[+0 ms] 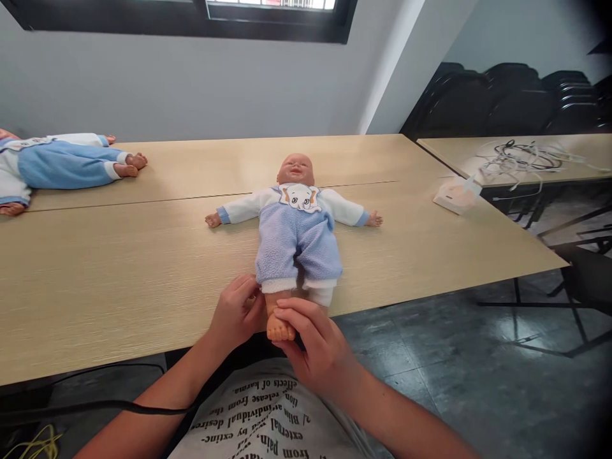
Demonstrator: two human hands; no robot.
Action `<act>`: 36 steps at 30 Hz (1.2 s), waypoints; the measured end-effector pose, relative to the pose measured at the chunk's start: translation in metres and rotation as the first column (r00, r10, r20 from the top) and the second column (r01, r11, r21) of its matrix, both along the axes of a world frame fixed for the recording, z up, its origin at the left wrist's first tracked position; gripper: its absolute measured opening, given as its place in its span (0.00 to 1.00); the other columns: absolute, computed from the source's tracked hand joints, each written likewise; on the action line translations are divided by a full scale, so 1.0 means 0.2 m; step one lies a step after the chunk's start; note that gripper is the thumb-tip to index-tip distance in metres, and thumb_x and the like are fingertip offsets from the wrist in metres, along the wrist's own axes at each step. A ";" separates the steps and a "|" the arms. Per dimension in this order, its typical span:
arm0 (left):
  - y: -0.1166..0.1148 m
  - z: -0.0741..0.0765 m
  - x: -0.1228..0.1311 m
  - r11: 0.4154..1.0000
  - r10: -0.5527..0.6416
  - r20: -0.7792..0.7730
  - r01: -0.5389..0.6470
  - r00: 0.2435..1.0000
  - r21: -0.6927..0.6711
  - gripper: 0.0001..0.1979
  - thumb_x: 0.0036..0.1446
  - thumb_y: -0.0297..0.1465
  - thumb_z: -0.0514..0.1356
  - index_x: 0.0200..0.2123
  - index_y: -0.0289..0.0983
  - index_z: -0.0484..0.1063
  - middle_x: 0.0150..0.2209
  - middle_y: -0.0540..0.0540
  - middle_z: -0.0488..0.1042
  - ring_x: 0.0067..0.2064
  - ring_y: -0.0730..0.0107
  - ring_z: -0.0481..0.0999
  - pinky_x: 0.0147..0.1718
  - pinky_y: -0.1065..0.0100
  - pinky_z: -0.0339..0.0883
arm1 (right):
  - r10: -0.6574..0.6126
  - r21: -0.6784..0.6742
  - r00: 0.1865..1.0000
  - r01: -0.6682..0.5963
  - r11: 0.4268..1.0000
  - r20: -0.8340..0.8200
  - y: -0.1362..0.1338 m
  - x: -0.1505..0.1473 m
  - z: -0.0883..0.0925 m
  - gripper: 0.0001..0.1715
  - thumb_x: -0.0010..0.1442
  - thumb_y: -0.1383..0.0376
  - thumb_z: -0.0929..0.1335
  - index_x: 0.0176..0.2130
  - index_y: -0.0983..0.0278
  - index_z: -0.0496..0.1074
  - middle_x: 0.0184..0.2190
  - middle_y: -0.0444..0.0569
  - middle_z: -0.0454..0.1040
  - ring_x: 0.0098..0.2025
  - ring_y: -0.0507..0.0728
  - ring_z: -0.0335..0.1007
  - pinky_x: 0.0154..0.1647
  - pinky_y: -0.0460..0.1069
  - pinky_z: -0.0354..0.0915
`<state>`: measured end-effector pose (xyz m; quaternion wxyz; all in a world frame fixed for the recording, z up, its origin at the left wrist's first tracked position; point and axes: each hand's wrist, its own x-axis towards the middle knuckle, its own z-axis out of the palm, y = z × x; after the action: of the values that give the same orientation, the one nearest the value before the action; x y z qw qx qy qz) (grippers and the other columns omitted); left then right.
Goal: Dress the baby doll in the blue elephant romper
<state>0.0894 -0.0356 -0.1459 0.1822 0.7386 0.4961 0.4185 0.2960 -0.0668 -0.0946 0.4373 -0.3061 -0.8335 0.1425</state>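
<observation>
A baby doll [297, 223] lies on its back on the table with its arms spread and its feet at the near edge. It wears a fuzzy light-blue and white outfit with an elephant bib. My right hand [318, 338] grips the doll's bare foot [281, 326], fingers over the top and thumb below. At the same leg, my left hand [239, 311] is curled against the white trouser cuff [278, 285], its fingertips partly hidden behind it. White fabric [321, 294] covers the doll's other lower leg, whose foot is hidden behind my right hand.
Another doll [71, 162] in blue lies at the far left of the wooden table [143, 268]. A small white box [458, 194] stands on the right side. Tangled cables [523, 156] lie on a second table, with stacked black chairs [507, 102] behind and a chair [588, 274] at right.
</observation>
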 end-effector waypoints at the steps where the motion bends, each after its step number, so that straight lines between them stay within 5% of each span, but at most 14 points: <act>1: 0.00 0.00 0.01 1.000 0.009 0.009 -0.009 1.000 0.012 0.08 0.67 0.25 0.53 0.33 0.40 0.66 0.31 0.49 0.69 0.35 0.65 0.69 0.35 0.64 0.63 | -0.002 0.005 1.000 0.002 1.000 0.002 0.00 0.00 0.00 0.20 0.73 0.69 0.66 0.62 0.63 0.65 0.55 0.58 0.76 0.58 0.60 0.75 0.56 0.54 0.78; 4: -0.01 0.01 0.02 0.998 -0.007 0.002 0.006 1.000 0.057 0.10 0.67 0.24 0.54 0.31 0.40 0.63 0.30 0.50 0.67 0.34 0.66 0.67 0.34 0.65 0.62 | -0.010 0.014 1.000 0.010 1.000 0.000 0.00 0.00 0.00 0.19 0.73 0.69 0.66 0.61 0.65 0.66 0.54 0.58 0.76 0.58 0.60 0.75 0.56 0.54 0.78; 10: -0.09 0.04 -0.05 0.963 -0.255 -0.096 0.262 0.962 0.066 0.11 0.67 0.23 0.55 0.30 0.39 0.63 0.30 0.49 0.68 0.34 0.67 0.65 0.34 0.65 0.61 | -0.036 -0.016 0.998 0.037 0.999 0.046 -0.01 0.00 -0.04 0.17 0.74 0.67 0.66 0.61 0.66 0.67 0.55 0.59 0.76 0.58 0.59 0.74 0.57 0.54 0.77; 16: -0.02 0.15 -0.16 0.973 -0.148 -0.150 0.171 0.978 0.157 0.03 0.68 0.25 0.59 0.41 0.38 0.71 0.37 0.48 0.75 0.40 0.67 0.72 0.40 0.65 0.66 | 0.000 0.025 0.976 -0.005 1.000 0.217 -0.01 -0.04 -0.11 0.16 0.73 0.70 0.67 0.59 0.67 0.69 0.55 0.56 0.78 0.51 0.59 0.78 0.48 0.54 0.77; 21: 0.09 0.29 -0.12 0.907 -0.263 -0.541 0.396 0.799 0.144 0.03 0.70 0.28 0.61 0.43 0.40 0.75 0.38 0.48 0.76 0.39 0.64 0.72 0.39 0.63 0.66 | -0.029 0.054 0.923 0.009 0.998 0.384 -0.01 -0.07 -0.11 0.10 0.74 0.70 0.65 0.52 0.67 0.73 0.47 0.54 0.80 0.41 0.58 0.77 0.38 0.54 0.74; 26: 0.10 0.32 -0.10 0.886 -0.188 -0.777 0.445 0.601 0.130 0.08 0.72 0.26 0.57 0.38 0.37 0.73 0.34 0.48 0.72 0.37 0.61 0.70 0.34 0.61 0.62 | -0.104 0.095 0.898 0.070 0.993 0.428 -0.01 -0.07 -0.10 0.09 0.73 0.71 0.66 0.50 0.64 0.75 0.45 0.53 0.80 0.42 0.58 0.77 0.38 0.52 0.72; 32: 0.09 0.27 -0.12 0.863 -0.237 -0.802 0.498 0.549 0.085 0.06 0.70 0.24 0.57 0.39 0.36 0.72 0.37 0.46 0.71 0.38 0.60 0.69 0.35 0.59 0.62 | -0.140 0.132 0.868 0.086 0.987 0.476 -0.02 -0.09 -0.11 0.08 0.73 0.70 0.66 0.42 0.65 0.75 0.38 0.49 0.78 0.36 0.57 0.74 0.31 0.53 0.68; 36: 0.10 0.29 -0.13 0.855 -0.317 -0.759 0.518 0.568 0.031 0.06 0.70 0.25 0.57 0.38 0.37 0.71 0.36 0.46 0.72 0.38 0.60 0.69 0.36 0.60 0.62 | -0.024 0.081 0.915 -0.009 0.997 0.402 -0.01 -0.04 -0.04 0.10 0.73 0.61 0.68 0.44 0.65 0.75 0.41 0.51 0.78 0.40 0.59 0.74 0.38 0.55 0.72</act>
<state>0.0630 -0.0155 -0.0886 -0.0317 0.9554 0.2789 0.0913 0.2871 -0.0684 -0.1023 0.2692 -0.3141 -0.9095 0.0408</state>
